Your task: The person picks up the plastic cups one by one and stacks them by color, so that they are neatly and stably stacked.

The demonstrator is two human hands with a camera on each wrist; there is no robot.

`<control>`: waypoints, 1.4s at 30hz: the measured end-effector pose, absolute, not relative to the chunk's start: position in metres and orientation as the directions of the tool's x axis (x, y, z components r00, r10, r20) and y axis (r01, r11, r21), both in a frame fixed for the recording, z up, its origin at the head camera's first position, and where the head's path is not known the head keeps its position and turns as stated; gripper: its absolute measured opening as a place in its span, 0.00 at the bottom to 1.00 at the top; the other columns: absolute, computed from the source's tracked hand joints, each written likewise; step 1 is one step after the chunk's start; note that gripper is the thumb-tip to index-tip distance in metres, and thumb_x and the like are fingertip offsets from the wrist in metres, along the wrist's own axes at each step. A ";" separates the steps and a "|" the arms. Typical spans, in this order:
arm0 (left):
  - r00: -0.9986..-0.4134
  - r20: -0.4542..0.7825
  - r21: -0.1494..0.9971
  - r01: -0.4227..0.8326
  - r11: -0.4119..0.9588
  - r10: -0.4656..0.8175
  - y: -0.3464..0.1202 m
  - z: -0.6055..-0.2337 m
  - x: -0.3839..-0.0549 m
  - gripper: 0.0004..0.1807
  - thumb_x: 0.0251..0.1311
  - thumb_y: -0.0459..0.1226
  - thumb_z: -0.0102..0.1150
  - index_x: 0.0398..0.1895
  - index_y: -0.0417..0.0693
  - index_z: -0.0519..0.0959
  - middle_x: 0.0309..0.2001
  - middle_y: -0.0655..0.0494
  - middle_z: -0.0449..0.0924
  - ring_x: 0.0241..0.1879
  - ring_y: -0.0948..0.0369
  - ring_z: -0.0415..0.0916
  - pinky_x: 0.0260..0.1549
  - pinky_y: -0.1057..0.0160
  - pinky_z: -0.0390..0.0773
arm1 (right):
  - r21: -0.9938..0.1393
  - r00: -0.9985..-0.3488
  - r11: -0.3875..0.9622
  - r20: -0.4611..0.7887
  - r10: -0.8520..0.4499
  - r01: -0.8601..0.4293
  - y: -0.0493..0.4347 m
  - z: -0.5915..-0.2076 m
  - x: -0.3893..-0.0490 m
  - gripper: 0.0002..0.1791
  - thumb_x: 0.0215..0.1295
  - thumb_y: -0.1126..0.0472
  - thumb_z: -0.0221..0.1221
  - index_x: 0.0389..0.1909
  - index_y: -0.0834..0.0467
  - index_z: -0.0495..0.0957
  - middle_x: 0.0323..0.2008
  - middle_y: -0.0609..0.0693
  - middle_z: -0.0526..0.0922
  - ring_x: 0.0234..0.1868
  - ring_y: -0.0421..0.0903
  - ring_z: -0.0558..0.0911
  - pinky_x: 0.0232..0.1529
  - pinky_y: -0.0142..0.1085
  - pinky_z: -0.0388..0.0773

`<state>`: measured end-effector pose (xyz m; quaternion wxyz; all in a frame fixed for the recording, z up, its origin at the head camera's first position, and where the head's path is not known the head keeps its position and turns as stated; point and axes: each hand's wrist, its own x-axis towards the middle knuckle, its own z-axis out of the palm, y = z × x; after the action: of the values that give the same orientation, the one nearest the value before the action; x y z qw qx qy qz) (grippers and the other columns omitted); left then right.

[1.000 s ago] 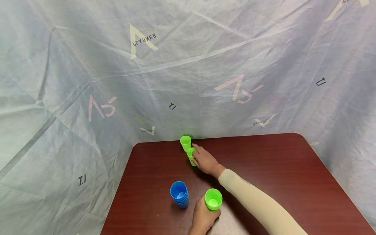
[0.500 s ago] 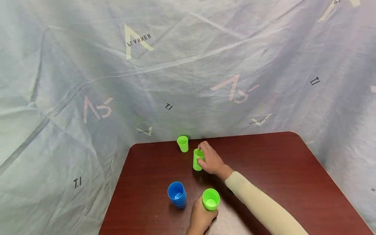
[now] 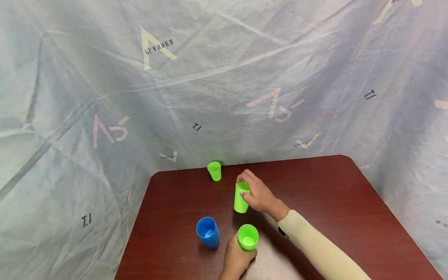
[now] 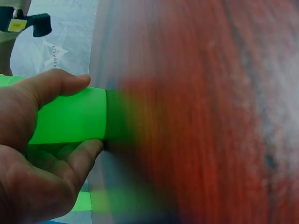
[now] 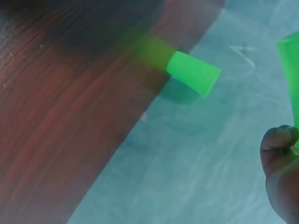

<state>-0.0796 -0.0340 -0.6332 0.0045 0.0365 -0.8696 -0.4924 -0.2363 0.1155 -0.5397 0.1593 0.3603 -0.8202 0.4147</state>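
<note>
My left hand [image 3: 236,256] grips a nested stack of green cups [image 3: 248,236] near the front of the table; the left wrist view shows thumb and fingers round the green cup wall [image 4: 74,116]. Farther back, my right hand [image 3: 258,193] pinches a single green cup [image 3: 240,200] by its rim, thumb outside, mouth up. In the right wrist view that cup [image 5: 290,70] is cut off by the right edge. Another green cup [image 3: 215,172] stands upright at the table's far edge. Left of my left hand stands a nested stack of blue cups [image 3: 208,233].
The dark red wooden table [image 3: 297,175] has rounded far corners. A grey printed sheet [image 3: 224,97] hangs behind it and along both sides. My right forearm, in a cream sleeve [image 3: 318,245], reaches across the table's right part.
My right hand has drawn one green cup away from the far cup, toward me and to the right, and lifted it. My left hand keeps its hold on the green stack. The view has shifted slightly.
</note>
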 end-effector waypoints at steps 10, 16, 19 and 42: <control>-0.998 0.008 0.866 -0.024 0.500 -0.062 -0.037 -0.631 -0.077 0.33 0.30 0.31 0.83 0.47 0.57 0.84 0.40 0.65 0.88 0.40 0.67 0.81 0.44 0.59 0.83 | -0.528 -0.585 0.268 0.642 -0.496 -0.806 0.120 -0.539 -0.222 0.19 0.55 0.59 0.49 0.49 0.54 0.76 0.44 0.45 0.76 0.41 0.38 0.73 0.42 0.34 0.76; -0.998 0.028 0.871 -0.003 0.491 -0.055 -0.036 -0.632 -0.078 0.32 0.30 0.30 0.80 0.47 0.56 0.84 0.38 0.66 0.87 0.37 0.71 0.78 0.42 0.61 0.81 | -0.519 -0.562 0.237 0.661 -0.497 -0.821 0.121 -0.542 -0.215 0.19 0.52 0.59 0.49 0.45 0.55 0.77 0.41 0.45 0.77 0.38 0.40 0.74 0.39 0.33 0.75; -0.998 0.021 0.869 -0.009 0.495 -0.056 -0.035 -0.632 -0.079 0.31 0.30 0.30 0.79 0.46 0.56 0.84 0.36 0.67 0.86 0.35 0.71 0.76 0.40 0.62 0.80 | -0.525 -0.560 0.227 0.658 -0.503 -0.820 0.121 -0.541 -0.211 0.18 0.52 0.59 0.49 0.44 0.54 0.78 0.39 0.45 0.77 0.35 0.39 0.73 0.36 0.32 0.74; -0.997 0.069 0.853 0.040 0.520 -0.036 -0.036 -0.634 -0.080 0.24 0.31 0.31 0.79 0.37 0.51 0.81 0.29 0.65 0.81 0.28 0.70 0.69 0.30 0.61 0.74 | -0.484 -0.499 0.216 0.590 -0.635 -0.848 0.116 -0.549 -0.185 0.19 0.47 0.53 0.53 0.43 0.52 0.77 0.39 0.43 0.74 0.30 0.32 0.69 0.30 0.18 0.63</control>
<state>-0.0796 -0.0361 -0.6338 0.0387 -0.0012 -0.8708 -0.4901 -0.1849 0.1158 -0.5490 0.1333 0.4824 -0.7683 0.3990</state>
